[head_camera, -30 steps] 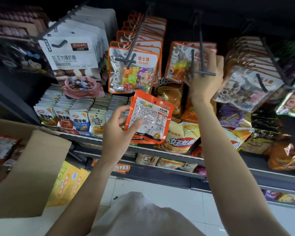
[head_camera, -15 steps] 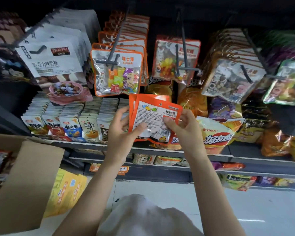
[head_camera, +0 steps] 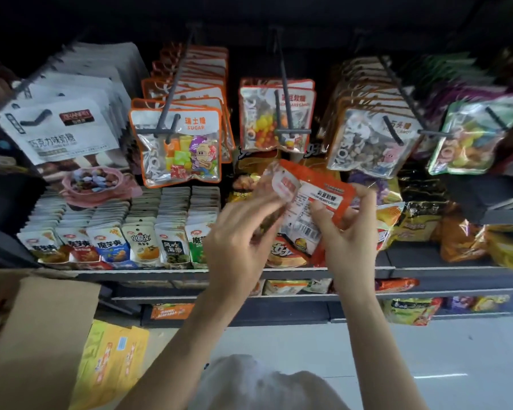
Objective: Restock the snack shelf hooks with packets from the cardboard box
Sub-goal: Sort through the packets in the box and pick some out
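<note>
Between both hands we hold an orange packet (head_camera: 314, 208) in front of the shelf. Our right hand (head_camera: 348, 241) pinches its lower right part, thumb on the white label face and fingers (head_camera: 367, 199) curled over the edge behind. Our left hand (head_camera: 243, 235) is at its upper left end, fingers spread and blurred, so we cannot tell how firmly it grips. The packet is tilted: its long axis runs from upper left to lower right, printed back toward us, the barcode end pointing down to the right.

From the head camera, the packet sits just below the middle hook (head_camera: 283, 93), which carries only a few jelly-bean packets (head_camera: 274, 119). To the left hangs a full row of sugar candy packets (head_camera: 178, 149), and to the right another full row (head_camera: 370, 140). Bags of crisps (head_camera: 418, 214) lie on the shelf behind our hands. The cardboard box (head_camera: 36, 335) stands open at lower left, one flap raised toward us.
</note>
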### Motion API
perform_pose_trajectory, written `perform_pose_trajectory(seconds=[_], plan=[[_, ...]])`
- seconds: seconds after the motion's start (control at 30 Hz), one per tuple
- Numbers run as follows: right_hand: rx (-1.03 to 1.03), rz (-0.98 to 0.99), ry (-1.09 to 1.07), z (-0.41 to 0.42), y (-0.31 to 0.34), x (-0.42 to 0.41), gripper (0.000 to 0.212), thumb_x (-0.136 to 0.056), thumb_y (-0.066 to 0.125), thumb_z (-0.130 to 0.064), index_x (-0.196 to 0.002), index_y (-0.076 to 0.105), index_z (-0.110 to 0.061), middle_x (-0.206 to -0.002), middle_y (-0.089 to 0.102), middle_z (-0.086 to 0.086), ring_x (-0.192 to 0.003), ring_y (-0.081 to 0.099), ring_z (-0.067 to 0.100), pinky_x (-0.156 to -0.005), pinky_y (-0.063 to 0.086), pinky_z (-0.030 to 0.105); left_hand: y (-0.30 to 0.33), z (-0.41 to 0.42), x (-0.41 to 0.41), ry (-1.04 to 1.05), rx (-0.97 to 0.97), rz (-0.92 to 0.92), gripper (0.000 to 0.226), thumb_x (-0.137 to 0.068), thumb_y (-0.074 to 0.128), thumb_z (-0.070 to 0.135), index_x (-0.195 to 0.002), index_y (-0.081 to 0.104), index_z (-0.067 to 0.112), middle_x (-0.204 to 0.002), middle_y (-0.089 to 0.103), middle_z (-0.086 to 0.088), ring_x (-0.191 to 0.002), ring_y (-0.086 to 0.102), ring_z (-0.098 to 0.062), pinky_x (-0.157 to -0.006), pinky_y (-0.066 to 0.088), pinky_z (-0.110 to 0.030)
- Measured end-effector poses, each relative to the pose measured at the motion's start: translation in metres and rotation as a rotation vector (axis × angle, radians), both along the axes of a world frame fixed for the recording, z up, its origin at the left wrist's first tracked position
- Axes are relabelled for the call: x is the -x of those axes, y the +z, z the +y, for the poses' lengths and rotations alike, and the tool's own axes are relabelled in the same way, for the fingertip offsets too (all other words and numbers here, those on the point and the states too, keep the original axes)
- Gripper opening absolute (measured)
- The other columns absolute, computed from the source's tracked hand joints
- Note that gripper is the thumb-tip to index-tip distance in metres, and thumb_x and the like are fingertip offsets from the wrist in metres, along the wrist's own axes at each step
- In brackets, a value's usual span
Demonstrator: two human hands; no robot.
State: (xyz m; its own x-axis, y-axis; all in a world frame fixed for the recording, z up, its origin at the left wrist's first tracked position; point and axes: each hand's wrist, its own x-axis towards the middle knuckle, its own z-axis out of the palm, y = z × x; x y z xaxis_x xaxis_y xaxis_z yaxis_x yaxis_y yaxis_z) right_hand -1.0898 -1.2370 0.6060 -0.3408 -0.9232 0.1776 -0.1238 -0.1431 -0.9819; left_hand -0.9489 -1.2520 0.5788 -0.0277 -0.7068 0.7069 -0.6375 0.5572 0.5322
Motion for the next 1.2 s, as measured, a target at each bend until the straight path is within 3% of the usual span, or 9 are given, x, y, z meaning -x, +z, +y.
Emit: perform_pose_trajectory(seconds=[0.17,0.23,0.37,0.43,0.53,0.63,0.77,1.0,1.2], plan=[[0.011,-0.124,0.064,0.003,0.002,0.001,0.041,-0.079,0.069,-0.029,-0.114,0.05,-0.02,-0.101,0.072,0.005,-0.095,0.069,0.02,-0.08,0.057,0.042,-0.005,-0.002,0.013,-0.044,-0.025,-0.108,0.027,-0.092,0.061,0.03,-0.117,0.068,0.024,-0.12,0.065,0.011,-0.115,0.056,-0.012,-0.101,0.038,-0.041],[0.007,-0.109,0.067,0.003,0.005,0.004,0.043,-0.076,0.07,-0.031,-0.114,0.056,-0.016,-0.103,0.072,0.003,-0.098,0.069,0.017,-0.085,0.056,0.04,-0.004,-0.003,0.013,-0.065,-0.028,-0.134,0.029,-0.093,0.058,0.032,-0.119,0.065,0.025,-0.123,0.063,0.011,-0.117,0.055,-0.013,-0.105,0.034,-0.046],[0.024,-0.035,0.006,-0.005,0.007,0.011,0.011,-0.087,0.068,-0.017,-0.093,0.064,-0.025,-0.09,0.074,-0.002,-0.087,0.07,0.018,-0.079,0.058,0.042,-0.001,-0.006,0.013,-0.191,-0.138,-0.124,0.036,-0.095,0.046,0.043,-0.126,0.059,0.029,-0.133,0.055,0.014,-0.129,0.044,-0.009,-0.11,0.024,-0.057],[0.025,-0.005,-0.017,-0.012,0.009,0.017,0.011,-0.089,0.067,-0.015,-0.089,0.063,-0.026,-0.085,0.073,-0.006,-0.081,0.071,0.017,-0.074,0.059,0.041,0.005,-0.014,0.005,-0.214,-0.205,-0.002,0.039,-0.094,0.045,0.047,-0.128,0.056,0.031,-0.138,0.049,0.017,-0.133,0.039,-0.008,-0.114,0.023,-0.05],[0.048,-0.021,0.019,-0.016,0.017,0.022,0.009,-0.088,0.067,-0.018,-0.091,0.064,-0.026,-0.086,0.074,-0.008,-0.084,0.071,0.015,-0.075,0.058,0.038,0.024,-0.029,-0.01,-0.261,-0.463,0.385,0.053,-0.084,0.061,0.045,-0.132,0.043,0.032,-0.136,0.041,0.024,-0.127,0.039,0.003,-0.106,0.03,-0.015],[0.059,-0.009,0.038,-0.018,0.021,0.024,0.008,-0.088,0.067,-0.019,-0.092,0.064,-0.026,-0.088,0.074,-0.004,-0.085,0.071,0.02,-0.076,0.058,0.042,0.035,-0.043,-0.018,-0.395,-0.758,0.548,0.072,-0.071,0.073,0.031,-0.133,0.036,0.03,-0.126,0.055,0.004,-0.112,0.057,-0.006,-0.098,0.046,-0.027],[0.07,0.045,-0.084,-0.027,0.019,0.022,0.01,-0.087,0.07,-0.019,-0.088,0.063,-0.027,-0.083,0.073,-0.008,-0.082,0.071,0.012,-0.074,0.059,0.039,0.035,-0.044,-0.014,-0.26,-0.578,0.462,0.069,-0.074,0.078,0.021,-0.129,0.037,0.033,-0.103,0.063,0.005,-0.086,0.064,-0.001,-0.081,0.053,-0.024],[0.116,0.221,-0.184,-0.039,0.016,0.01,0.012,-0.087,0.07,-0.025,-0.094,0.06,-0.022,-0.08,0.067,-0.016,-0.072,0.064,-0.001,-0.066,0.054,0.02,0.023,-0.037,-0.015,-0.125,-0.224,0.281,0.053,-0.079,0.075,0.027,-0.124,0.046,0.029,-0.111,0.05,0.033,-0.102,0.055,0.003,-0.086,0.045,-0.016],[0.137,0.223,-0.21,-0.041,0.014,0.005,0.011,-0.088,0.069,-0.024,-0.091,0.059,-0.021,-0.076,0.064,-0.018,-0.068,0.062,-0.003,-0.064,0.051,0.016,0.024,-0.039,-0.016,-0.098,-0.135,0.246,0.05,-0.083,0.07,0.027,-0.127,0.05,0.016,-0.123,0.054,0.009,-0.11,0.055,-0.006,-0.092,0.045,-0.019]])
